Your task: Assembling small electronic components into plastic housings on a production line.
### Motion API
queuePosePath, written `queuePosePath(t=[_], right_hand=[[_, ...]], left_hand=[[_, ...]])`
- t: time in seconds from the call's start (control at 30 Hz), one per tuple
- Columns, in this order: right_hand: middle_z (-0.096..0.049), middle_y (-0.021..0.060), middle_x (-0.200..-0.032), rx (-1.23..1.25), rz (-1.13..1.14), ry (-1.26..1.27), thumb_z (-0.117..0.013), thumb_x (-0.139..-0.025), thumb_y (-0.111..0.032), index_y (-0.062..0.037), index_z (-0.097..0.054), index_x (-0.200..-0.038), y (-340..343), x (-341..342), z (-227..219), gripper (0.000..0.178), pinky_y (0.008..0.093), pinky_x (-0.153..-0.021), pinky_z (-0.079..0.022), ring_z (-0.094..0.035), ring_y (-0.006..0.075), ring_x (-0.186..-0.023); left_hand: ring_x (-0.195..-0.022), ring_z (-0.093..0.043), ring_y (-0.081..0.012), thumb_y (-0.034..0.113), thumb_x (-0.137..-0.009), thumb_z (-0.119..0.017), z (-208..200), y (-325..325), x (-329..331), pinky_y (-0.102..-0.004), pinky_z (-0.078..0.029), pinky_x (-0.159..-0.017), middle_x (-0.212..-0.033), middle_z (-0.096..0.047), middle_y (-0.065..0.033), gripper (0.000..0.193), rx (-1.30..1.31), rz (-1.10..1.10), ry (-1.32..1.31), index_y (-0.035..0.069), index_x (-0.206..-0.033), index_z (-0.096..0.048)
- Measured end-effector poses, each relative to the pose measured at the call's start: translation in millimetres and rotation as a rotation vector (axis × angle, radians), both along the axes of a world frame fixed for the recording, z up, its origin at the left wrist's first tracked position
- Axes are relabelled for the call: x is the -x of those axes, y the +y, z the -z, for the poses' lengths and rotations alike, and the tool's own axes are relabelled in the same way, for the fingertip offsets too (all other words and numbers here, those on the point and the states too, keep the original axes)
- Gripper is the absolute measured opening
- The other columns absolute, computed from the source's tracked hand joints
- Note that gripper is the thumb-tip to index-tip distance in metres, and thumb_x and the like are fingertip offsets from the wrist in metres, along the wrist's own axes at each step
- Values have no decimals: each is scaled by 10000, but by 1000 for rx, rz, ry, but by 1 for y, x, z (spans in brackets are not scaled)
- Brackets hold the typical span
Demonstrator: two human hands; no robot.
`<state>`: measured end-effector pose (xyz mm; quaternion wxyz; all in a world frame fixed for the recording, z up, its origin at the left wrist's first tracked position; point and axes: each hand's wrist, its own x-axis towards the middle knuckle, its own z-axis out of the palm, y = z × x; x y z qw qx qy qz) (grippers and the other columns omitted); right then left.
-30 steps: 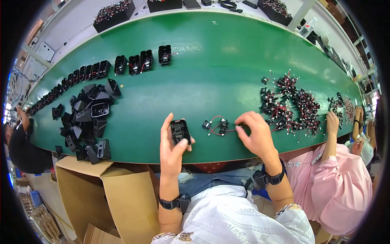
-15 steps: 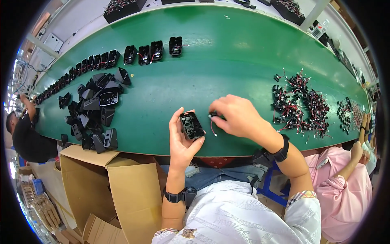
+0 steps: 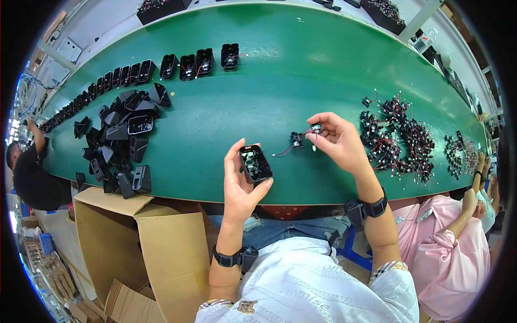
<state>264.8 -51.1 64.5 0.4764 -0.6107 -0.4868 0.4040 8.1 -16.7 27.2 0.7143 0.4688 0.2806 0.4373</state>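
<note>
My left hand [image 3: 240, 185] is wrapped round a black plastic housing [image 3: 257, 163], its hollow side facing up. Between the thumb and fingers of my right hand [image 3: 340, 141] is a small black wired part [image 3: 315, 128] with thin red and black leads. A similar black part [image 3: 296, 139] shows just left of those fingertips, over the green table; whether its wires join the held one I cannot tell. Off to the right lies a heap of wired parts [image 3: 412, 141]. Left of my hands sits a pile of black housings [image 3: 117, 132].
Housings with wires inside [image 3: 204, 62] stand in a long curved row across the far left of the green table [image 3: 258, 102]. An opened cardboard box [image 3: 175, 258] is below the near edge at left. People sit at both ends, one in a pink top [image 3: 441, 242].
My right hand has lifted and moved right and away from the housing, turning so the pinched wired part shows. A second part has come into sight beside it. My left hand keeps its hold.
</note>
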Motion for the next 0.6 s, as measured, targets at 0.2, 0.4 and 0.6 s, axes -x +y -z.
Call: queuePosePath(t=[0.2, 0.4, 0.6], right_hand=[[-747, 84, -1074, -8, 131, 293, -695, -970, -80, -6, -653, -1207, -18, 3, 3, 252, 212, -723, -490, -615, 58, -874], [-724, 87, -1097, -101, 214, 284, -738, -939, -39, 7, -678, -1135, -32, 9, 13, 210, 224, -766, -533, -636, 82, -933], [-538, 99, -1312, -188, 342, -316, -731, -944, -13, 11, -781, -1132, -42, 9, 3, 196, 223, -704, -513, -615, 82, -904]], left_hand=[[-1187, -594, -213, -78, -806, -762, -2, -2, -2, -372, -533, -1020, -1441, -509, -170, 911, -22, -45, 14, 66, -1573, -293], [-1090, -641, -201, -74, -812, -758, 0, -1, -3, -352, -567, -956, -1438, -533, -186, 898, -48, -43, 30, 70, -1576, -309], [-1083, -644, -203, -93, -807, -748, -2, -4, -6, -352, -569, -947, -1438, -536, -192, 893, -54, -73, 24, 71, -1573, -318]])
